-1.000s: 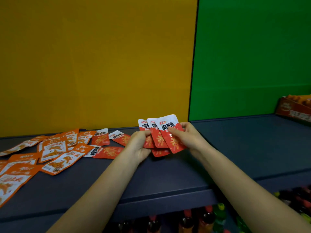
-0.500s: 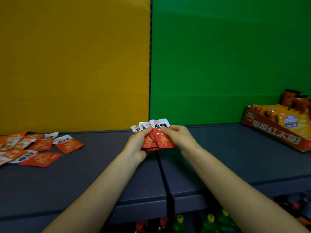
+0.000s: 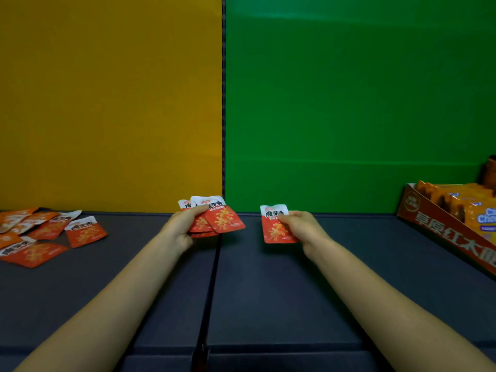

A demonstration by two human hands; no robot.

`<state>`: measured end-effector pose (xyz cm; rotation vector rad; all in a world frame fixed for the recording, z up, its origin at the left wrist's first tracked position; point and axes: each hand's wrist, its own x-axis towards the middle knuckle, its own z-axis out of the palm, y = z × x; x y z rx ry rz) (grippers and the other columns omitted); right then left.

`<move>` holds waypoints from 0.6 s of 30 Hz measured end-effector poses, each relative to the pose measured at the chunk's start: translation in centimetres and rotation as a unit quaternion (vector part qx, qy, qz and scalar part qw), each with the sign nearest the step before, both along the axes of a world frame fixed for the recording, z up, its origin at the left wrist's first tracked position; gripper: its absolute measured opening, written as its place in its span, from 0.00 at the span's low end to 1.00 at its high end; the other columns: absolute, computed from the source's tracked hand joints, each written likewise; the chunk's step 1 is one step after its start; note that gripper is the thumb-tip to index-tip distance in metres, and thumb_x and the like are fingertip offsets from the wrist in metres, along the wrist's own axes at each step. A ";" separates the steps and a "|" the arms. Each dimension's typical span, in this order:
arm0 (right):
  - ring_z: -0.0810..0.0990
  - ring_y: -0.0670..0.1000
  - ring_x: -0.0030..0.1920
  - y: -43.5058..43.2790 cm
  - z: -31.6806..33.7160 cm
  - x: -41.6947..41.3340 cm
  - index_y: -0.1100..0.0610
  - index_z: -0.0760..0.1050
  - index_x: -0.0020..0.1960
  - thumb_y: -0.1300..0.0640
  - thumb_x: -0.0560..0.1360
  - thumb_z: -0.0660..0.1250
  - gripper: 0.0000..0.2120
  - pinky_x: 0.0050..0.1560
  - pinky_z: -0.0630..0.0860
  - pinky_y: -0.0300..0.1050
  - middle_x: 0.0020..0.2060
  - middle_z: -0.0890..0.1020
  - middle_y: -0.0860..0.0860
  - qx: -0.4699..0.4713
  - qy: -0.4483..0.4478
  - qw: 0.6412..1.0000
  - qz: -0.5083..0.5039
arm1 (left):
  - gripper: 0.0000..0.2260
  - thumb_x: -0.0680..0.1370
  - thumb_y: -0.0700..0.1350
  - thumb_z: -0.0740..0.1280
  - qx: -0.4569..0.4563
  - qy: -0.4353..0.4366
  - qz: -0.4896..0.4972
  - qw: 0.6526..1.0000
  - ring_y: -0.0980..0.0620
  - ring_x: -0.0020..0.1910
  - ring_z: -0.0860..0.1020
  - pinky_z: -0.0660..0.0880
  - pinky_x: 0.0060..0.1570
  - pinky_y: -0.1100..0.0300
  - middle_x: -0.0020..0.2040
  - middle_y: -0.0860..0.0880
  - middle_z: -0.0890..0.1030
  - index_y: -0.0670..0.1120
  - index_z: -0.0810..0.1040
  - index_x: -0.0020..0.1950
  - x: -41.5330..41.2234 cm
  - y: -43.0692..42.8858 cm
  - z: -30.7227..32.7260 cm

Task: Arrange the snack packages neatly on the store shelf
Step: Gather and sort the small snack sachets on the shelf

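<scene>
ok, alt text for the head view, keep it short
A person's left hand holds a fan of red snack packets while the right hand holds a single red packet over a dark shelf. Further left lie loose packets; a snack carton sits at right.

Hands: two, the left hand point(image 3: 182, 226) and the right hand point(image 3: 300, 224).
Held in the left hand: at least three fanned packets point(image 3: 224, 220); their overlap hides the exact number.
Held in the right hand: one single packet point(image 3: 273, 229).
Lying at the far left: at least six loose packets point(image 3: 83, 232), some cut off by the frame edge.
Cartons: one display box point(image 3: 442, 232).
In it: several orange bags point(image 3: 467, 208), too crowded to count.
Back panels: two, the yellow panel point(image 3: 107, 103) and the green panel point(image 3: 349, 103).
Shelf boards: two, the left board point(image 3: 107, 291) and the right board point(image 3: 295, 291).
</scene>
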<state>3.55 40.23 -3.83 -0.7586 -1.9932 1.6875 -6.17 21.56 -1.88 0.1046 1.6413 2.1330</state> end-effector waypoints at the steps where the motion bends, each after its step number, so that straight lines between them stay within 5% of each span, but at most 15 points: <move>1: 0.77 0.47 0.33 0.6 -0.5 -0.5 0.59 0.77 0.41 0.62 0.77 0.64 0.07 0.40 0.76 0.39 0.36 0.80 0.53 0.025 -0.022 0.999 -0.011 | 0.16 0.77 0.41 0.66 -0.008 0.004 0.001 1.000 0.50 0.33 0.77 0.75 0.18 0.64 0.39 0.44 0.77 0.41 0.69 0.64 -0.5 -0.1 0.0; 5: 0.80 0.56 0.54 1.7 -1.8 -2.1 0.60 0.74 0.58 0.56 0.72 0.70 0.16 0.59 0.76 0.49 0.54 0.80 0.56 0.124 -0.098 0.985 -0.062 | 0.10 0.77 0.42 0.66 -0.046 0.022 -0.030 0.998 0.50 0.34 0.78 0.78 0.24 0.61 0.38 0.45 0.79 0.42 0.70 0.56 -2.1 0.4 0.1; 8: 0.78 0.56 0.58 1.2 -1.7 -3.1 0.59 0.70 0.62 0.52 0.73 0.70 0.21 0.58 0.74 0.47 0.58 0.78 0.56 0.186 -0.123 0.973 -0.064 | 0.07 0.76 0.44 0.67 -0.065 0.035 -0.055 0.996 0.53 0.26 0.81 0.77 0.22 0.64 0.36 0.46 0.81 0.43 0.71 0.49 -2.9 1.0 0.3; 12: 0.76 0.57 0.60 0.5 -2.3 -4.9 0.59 0.69 0.60 0.50 0.75 0.66 0.19 0.56 0.72 0.47 0.58 0.78 0.57 0.261 -0.145 0.953 -0.048 | 0.06 0.77 0.44 0.67 -0.069 0.040 -0.082 0.993 0.50 0.37 0.79 0.78 0.24 0.64 0.41 0.45 0.80 0.45 0.70 0.48 -3.7 1.4 -0.5; 18: 0.77 0.60 0.58 -0.7 -2.6 -6.2 0.61 0.67 0.61 0.48 0.77 0.61 0.20 0.50 0.73 0.47 0.56 0.78 0.59 0.405 -0.170 0.895 -0.074 | 0.05 0.77 0.45 0.67 -0.074 0.061 -0.090 0.991 0.50 0.37 0.80 0.79 0.25 0.62 0.40 0.45 0.81 0.45 0.72 0.47 -4.9 1.3 -0.6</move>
